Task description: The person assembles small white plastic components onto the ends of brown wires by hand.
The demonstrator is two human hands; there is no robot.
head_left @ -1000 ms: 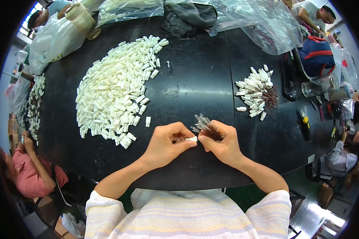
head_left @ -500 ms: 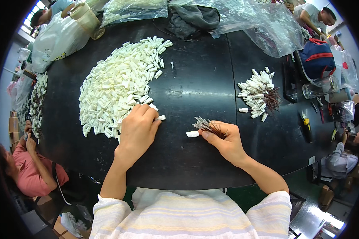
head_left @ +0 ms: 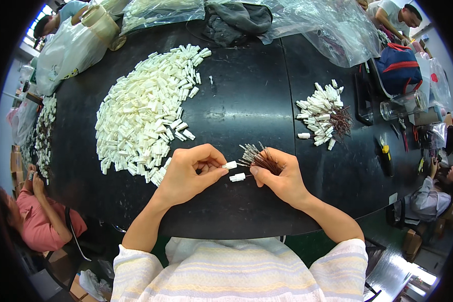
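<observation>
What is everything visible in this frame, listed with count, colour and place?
Table: one, black, fills the middle of the view.
Loose connector housings: a large pile, too many to count, white, table's left half.
Finished pieces with wires: a small pile, white with dark red wires, table's right.
Clear plastic bags: several, far edge.
Dark cloth: one, grey, far edge.
Backpack: one, blue and red, far right.
Other people: at least four, around the table's edges.
White housing on table: one, between the hands.
Left hand: pinches one white housing.
Right hand: holds a bundle of dark red wires.
</observation>
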